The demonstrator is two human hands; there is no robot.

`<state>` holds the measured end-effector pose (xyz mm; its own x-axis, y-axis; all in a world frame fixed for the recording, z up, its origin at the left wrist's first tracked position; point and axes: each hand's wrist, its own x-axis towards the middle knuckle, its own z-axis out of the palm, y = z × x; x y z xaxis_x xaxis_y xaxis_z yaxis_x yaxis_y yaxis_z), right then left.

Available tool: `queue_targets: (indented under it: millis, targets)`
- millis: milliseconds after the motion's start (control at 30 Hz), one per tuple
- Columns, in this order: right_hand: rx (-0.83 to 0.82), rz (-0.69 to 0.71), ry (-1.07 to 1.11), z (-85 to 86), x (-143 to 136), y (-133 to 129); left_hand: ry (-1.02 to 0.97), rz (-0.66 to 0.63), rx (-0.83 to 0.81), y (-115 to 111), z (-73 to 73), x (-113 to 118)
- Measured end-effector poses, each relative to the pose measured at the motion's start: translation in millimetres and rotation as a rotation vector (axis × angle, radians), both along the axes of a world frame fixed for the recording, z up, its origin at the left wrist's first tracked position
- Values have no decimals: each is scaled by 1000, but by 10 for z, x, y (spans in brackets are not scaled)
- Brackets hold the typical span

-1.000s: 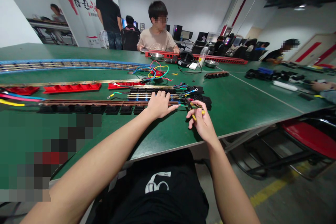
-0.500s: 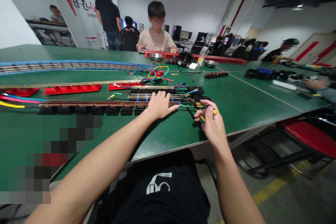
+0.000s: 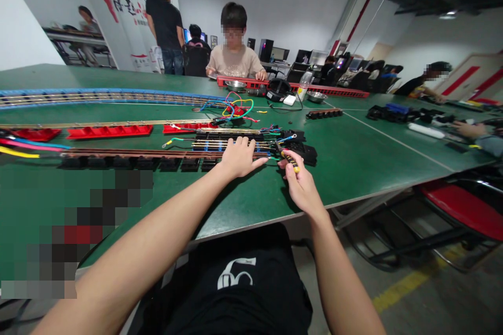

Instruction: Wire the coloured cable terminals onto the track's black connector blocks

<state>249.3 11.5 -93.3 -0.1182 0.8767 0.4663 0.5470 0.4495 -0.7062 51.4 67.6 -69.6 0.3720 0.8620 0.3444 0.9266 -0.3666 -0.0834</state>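
My left hand (image 3: 238, 158) lies with fingers spread over a black and blue rail section (image 3: 208, 145) topped with thin brass-coloured rods, pressing on it. My right hand (image 3: 302, 186) is closed around yellow-and-black-handled pliers (image 3: 291, 159), whose jaws point at the right end of that section. Whether the jaws grip anything there is too small to tell. A blue wire (image 3: 288, 138) with a ring terminal sticks out by the jaws, and a black part (image 3: 307, 154) lies just beyond them. Along the near side runs a long brown rail (image 3: 137, 155) on black supports.
A curved blue track (image 3: 98, 97) and red supports (image 3: 110, 131) lie farther back and left. Coloured wires (image 3: 239, 107) loop behind my hands. Across the green table (image 3: 373, 157) a person (image 3: 234, 60) sits by a long red rail (image 3: 334, 89). A red stool (image 3: 463, 204) stands at right.
My right hand has moved left with the pliers, which now point in at the right end of the rail section. My left hand has stayed in place.
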Motion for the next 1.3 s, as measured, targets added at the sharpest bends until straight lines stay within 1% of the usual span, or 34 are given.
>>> queue_targets:
  millis: [100, 300, 600, 900, 1067, 1300]
  targets:
    - [17, -6, -58, 33, -27, -37, 6, -2, 15, 7, -14, -6]
    - [158, 37, -177, 22, -42, -32, 6, 2, 8, 9, -20, -8]
    - [169, 33, -276, -34, -28, -18, 9, -3, 14, 13, -25, -8]
    - [290, 2, -487, -111, -42, 3, 15, -5, 20, 6, -26, -1]
    - [284, -3, -488, -101, -52, -7, 12, -2, 10, 8, -25, -2]
    - [211, 18, -349, -37, -60, -36, 29, -5, 29, 12, -29, 0]
